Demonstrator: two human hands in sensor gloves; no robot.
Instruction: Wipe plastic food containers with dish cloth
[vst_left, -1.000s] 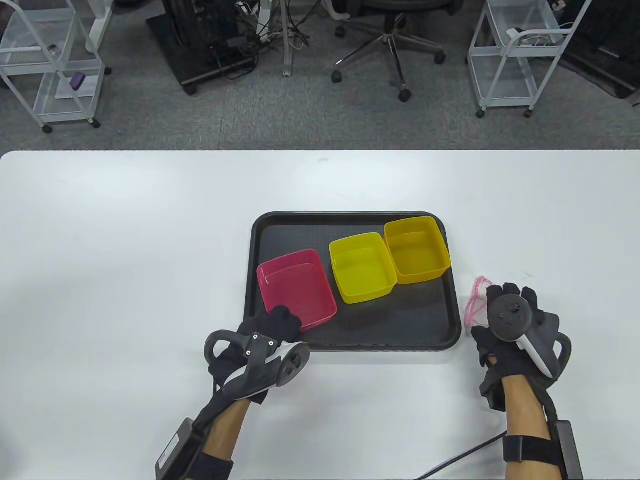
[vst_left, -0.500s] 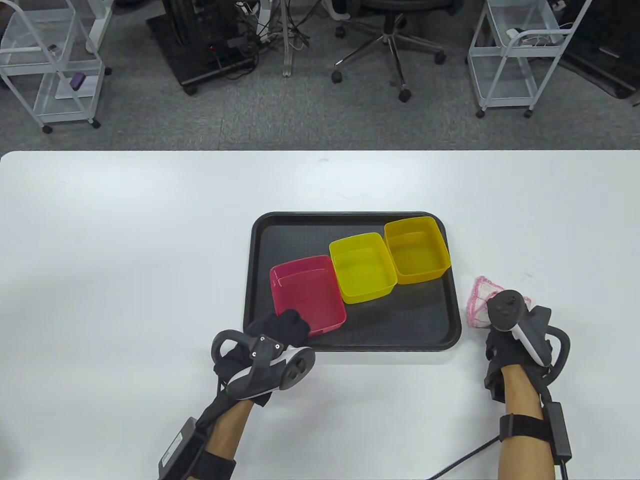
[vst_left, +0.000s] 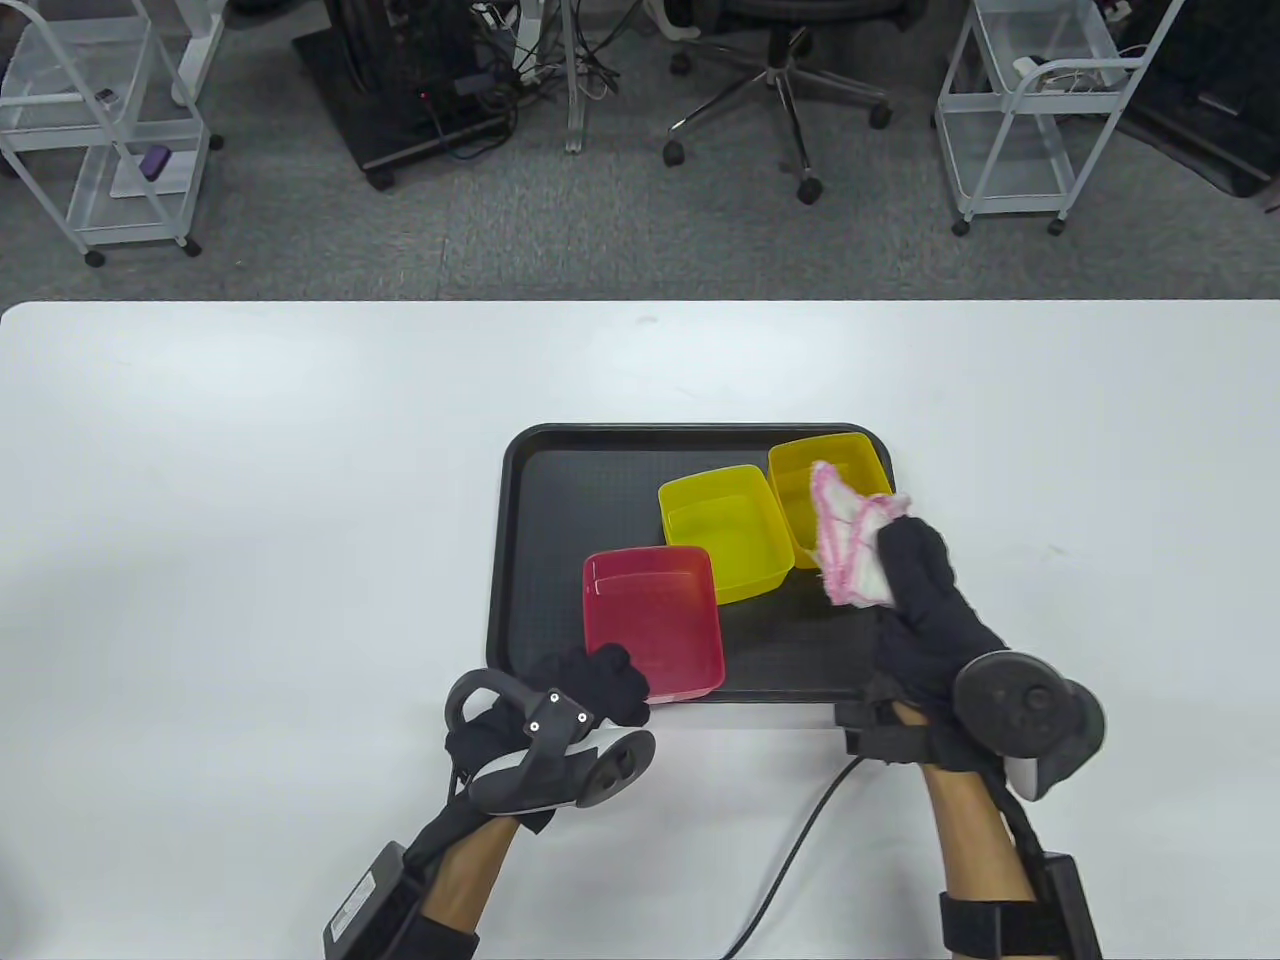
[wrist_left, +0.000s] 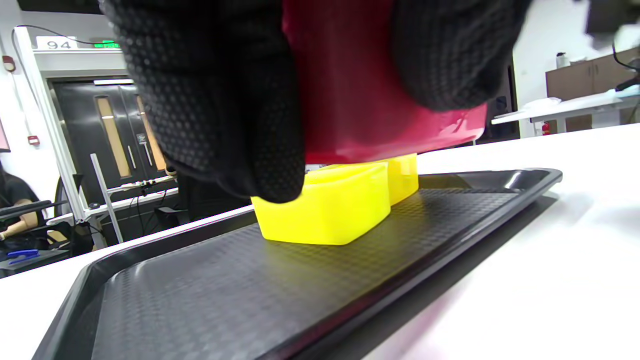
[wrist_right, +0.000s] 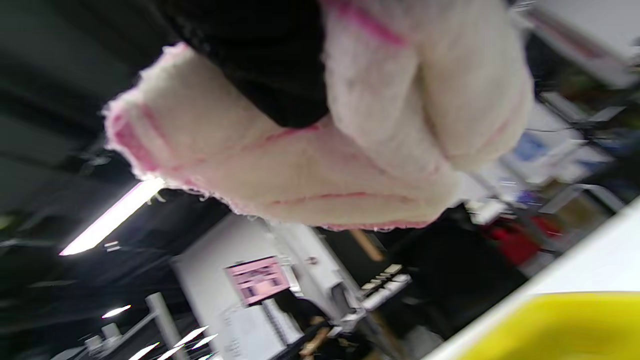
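A black tray (vst_left: 520, 560) holds two yellow containers, one in the middle (vst_left: 722, 530) and one at the far right (vst_left: 800, 480). My left hand (vst_left: 590, 685) grips the near edge of a red container (vst_left: 650, 620) and holds it lifted above the tray's near edge; in the left wrist view the red container (wrist_left: 360, 90) hangs clear of the tray (wrist_left: 250, 290) between my fingers (wrist_left: 225, 110). My right hand (vst_left: 915, 590) holds a white dish cloth with pink trim (vst_left: 850, 540) over the right yellow container; the cloth (wrist_right: 320, 165) fills the right wrist view.
The white table (vst_left: 250, 500) surrounds the tray on all sides. A cable (vst_left: 800, 840) runs from my right wrist across the near table. Beyond the far edge stand an office chair (vst_left: 780, 70) and wire carts (vst_left: 1030, 110).
My left hand lifted the red container and drew it right and nearer. My right hand picked the cloth up off the table right of the tray and carried it over the right yellow container.
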